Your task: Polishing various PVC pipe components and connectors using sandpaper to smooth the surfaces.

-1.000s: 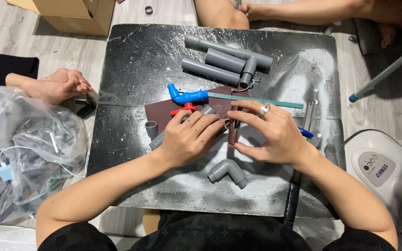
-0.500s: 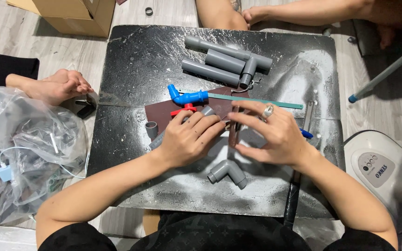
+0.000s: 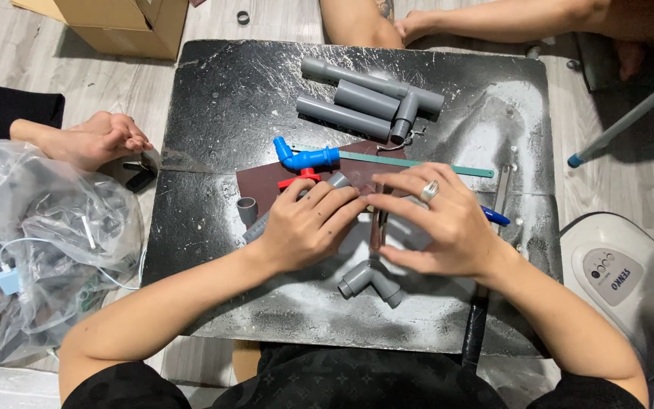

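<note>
Black and dusty, the tabletop [image 3: 213, 98] holds my left hand [image 3: 308, 227] and right hand [image 3: 440, 223] gripping a grey pipe [image 3: 340, 180] near its middle, which I think could slip onto the hacksaw blade [image 3: 418, 162].

The setting was an improvised plumbing work area on the floor of a home, as indicated by the pale wood-grain plank flooring [image 3: 266, 23] on which people sat around a low, scuffed black board [image 3: 221, 98]. Grey plastic pipe lengths joined by a tee fitting [image 3: 372, 98], a blue plastic elbow fitting [image 3: 300, 157] and a thin green hacksaw blade [image 3: 425, 163] lay on it. A brown cardboard box [image 3: 123, 23] and a clear plastic bag of parts and cables [image 3: 39, 250] stood alongside.
</note>
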